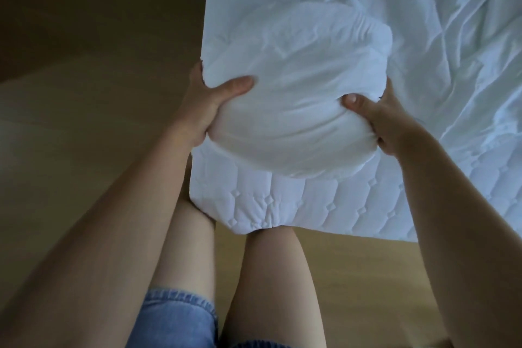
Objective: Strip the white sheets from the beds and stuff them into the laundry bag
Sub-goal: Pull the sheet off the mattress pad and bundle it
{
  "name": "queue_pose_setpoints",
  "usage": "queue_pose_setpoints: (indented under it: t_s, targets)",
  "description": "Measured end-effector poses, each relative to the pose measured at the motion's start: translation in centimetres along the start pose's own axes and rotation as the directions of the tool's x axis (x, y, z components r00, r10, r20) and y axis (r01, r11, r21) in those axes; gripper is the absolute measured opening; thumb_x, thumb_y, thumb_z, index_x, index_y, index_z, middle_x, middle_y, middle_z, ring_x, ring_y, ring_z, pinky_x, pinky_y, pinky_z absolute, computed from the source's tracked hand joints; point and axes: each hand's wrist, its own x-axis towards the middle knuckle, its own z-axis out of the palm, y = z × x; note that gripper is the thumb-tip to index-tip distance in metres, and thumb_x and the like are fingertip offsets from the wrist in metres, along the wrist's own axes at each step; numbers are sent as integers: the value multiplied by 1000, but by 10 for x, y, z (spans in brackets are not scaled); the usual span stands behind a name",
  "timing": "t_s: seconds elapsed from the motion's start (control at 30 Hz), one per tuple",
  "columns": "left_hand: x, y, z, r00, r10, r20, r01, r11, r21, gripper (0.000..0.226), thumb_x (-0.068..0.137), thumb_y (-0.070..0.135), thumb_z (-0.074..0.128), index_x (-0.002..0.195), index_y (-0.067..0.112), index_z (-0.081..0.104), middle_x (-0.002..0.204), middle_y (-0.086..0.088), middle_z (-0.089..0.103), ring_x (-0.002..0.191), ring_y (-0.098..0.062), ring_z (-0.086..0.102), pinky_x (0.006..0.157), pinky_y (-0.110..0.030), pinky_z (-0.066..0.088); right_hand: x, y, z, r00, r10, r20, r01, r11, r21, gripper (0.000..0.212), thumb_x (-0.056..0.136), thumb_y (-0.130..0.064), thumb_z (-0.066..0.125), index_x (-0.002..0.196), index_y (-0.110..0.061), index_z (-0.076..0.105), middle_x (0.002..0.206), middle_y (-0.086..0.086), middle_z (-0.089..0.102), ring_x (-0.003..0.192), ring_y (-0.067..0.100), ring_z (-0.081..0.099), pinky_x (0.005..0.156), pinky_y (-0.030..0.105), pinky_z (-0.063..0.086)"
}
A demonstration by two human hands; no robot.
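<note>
I see a plain white bundle, white mattress pad quilted with little diamonds, tan floor, blue denim shorts bottom left.

No writing, label, brand mark or number can be read. The quilted mattress cover carries only stitched diamond shapes. The white bundle above the cover's near corner is plain, as is the crumpled white sheet beyond it. The denim shorts below that corner show seam stitching only, though the soft focus might hide a small tag.
</note>
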Motion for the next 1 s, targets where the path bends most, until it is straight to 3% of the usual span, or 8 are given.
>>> queue_pose_setpoints:
  t_s: [0.07,0.2,0.33,0.47,0.6,0.73,0.87,1.0]
  targets:
    - [-15,-4,6,998,-38,55,43,995,-89,98,43,47,81,132,21,48,121,2,65,97,-8,68,67,-19,55,-9,-5,-5,996,-16,86,16,1000,7,95,38,-55,85,121,-30,47,116,-12,63,103,3,63,81,27,53]
    - [-59,-8,12,997,-27,79,38,988,-148,83,50,45,76,126,16,59,109,2,72,97,-11,69,70,-20,54,-33,-8,-11,978,-44,206,40,999,26,108,32,-60,86,128,-31,44,116,-11,64,101,4,65,74,23,56]
    - [-128,-22,-4,1000,-5,0,5,964,-265,76,48,51,74,119,24,62,106,5,73,100,-12,68,87,-31,50,-71,-28,-1,931,-91,353,128,988,-83,116,29,-71,83,131,-33,43,125,-8,62,112,11,62,89,34,52]
    - [-207,-40,-23,990,97,-103,-133,891,-433,87,51,52,82,127,18,58,116,-3,69,109,-20,65,94,-38,49,-118,-63,26,885,-156,439,258,949,-181,122,30,-79,76,135,-32,39,128,-7,58,112,11,60,89,35,50]
    - [-288,-69,-64,946,180,-270,-312,736,-601,98,36,57,90,120,15,62,107,-4,72,98,-20,69,75,-32,57,-173,-94,93,811,-182,556,384,883,-270,94,53,-80,61,134,-37,41,128,-8,55,114,16,56,98,45,46]
    - [-350,-105,-105,884,177,-433,-446,602,-663,92,32,59,89,112,20,65,100,-1,74,91,-18,71,67,-32,58,-226,-99,170,749,-183,636,469,826,-314,79,68,-71,60,134,-32,43,121,-8,57,109,16,58,87,41,52]
    - [-421,-153,-168,788,165,-594,-590,478,-650,67,53,54,80,108,19,64,95,2,75,87,-14,72,63,-27,57,-285,-83,276,646,-110,756,535,771,-345,92,55,-77,63,131,-29,45,121,-3,61,105,19,63,87,47,53]
    - [-488,-219,-242,699,84,-710,-677,397,-620,41,69,45,74,103,23,69,99,1,75,89,-15,72,63,-27,57,-349,-45,392,534,24,845,580,717,-387,86,62,-74,59,134,-30,41,123,-1,59,106,21,63,82,43,54]
